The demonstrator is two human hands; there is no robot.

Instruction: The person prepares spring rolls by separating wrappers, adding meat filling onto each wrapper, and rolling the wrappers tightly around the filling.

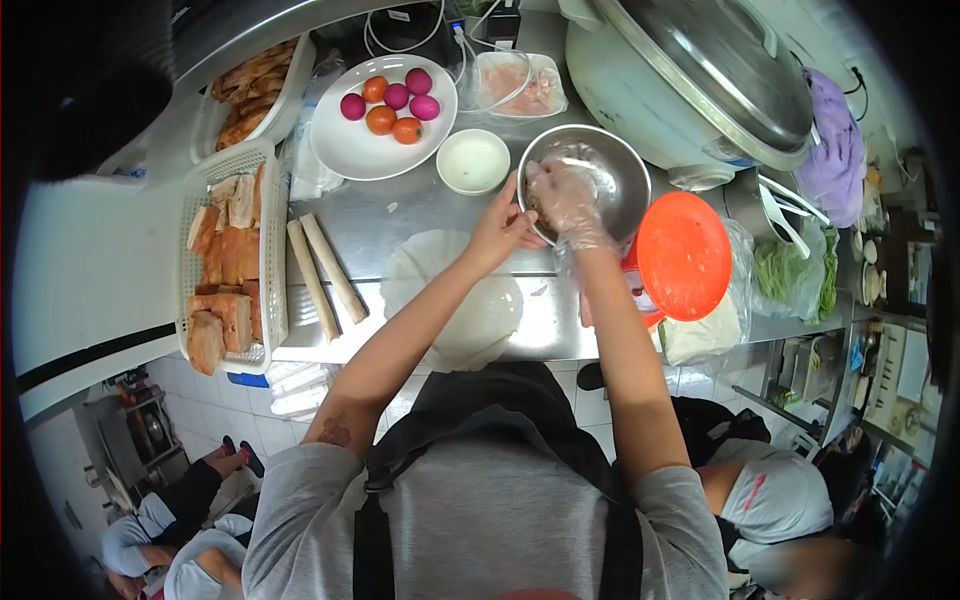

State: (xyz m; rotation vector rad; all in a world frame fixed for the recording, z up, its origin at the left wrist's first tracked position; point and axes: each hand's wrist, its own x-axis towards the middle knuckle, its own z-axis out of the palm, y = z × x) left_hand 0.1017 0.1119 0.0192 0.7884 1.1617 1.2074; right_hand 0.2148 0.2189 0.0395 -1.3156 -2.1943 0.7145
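Observation:
My left hand (505, 232) grips the near-left rim of a metal mixing bowl (628, 185), its fingers against the outer wall. My right hand (568, 203) wears a clear plastic glove and reaches down into the bowl, fingers curled. What lies under its fingertips is mostly hidden. To the left of the bowl stands a small white bowl (473, 161) with pale contents. Thin, round, whitish sheets (480, 325) lie partly overlapping on the steel counter beneath my left forearm.
A white plate (345, 155) holds pink eggs and tomatoes. Two wooden sticks (333, 268) lie beside a basket (270, 300) of pork slabs. An orange-red lid (685, 255) sits close by my right forearm. A large lidded pot (640, 95) stands behind. Other people are nearby.

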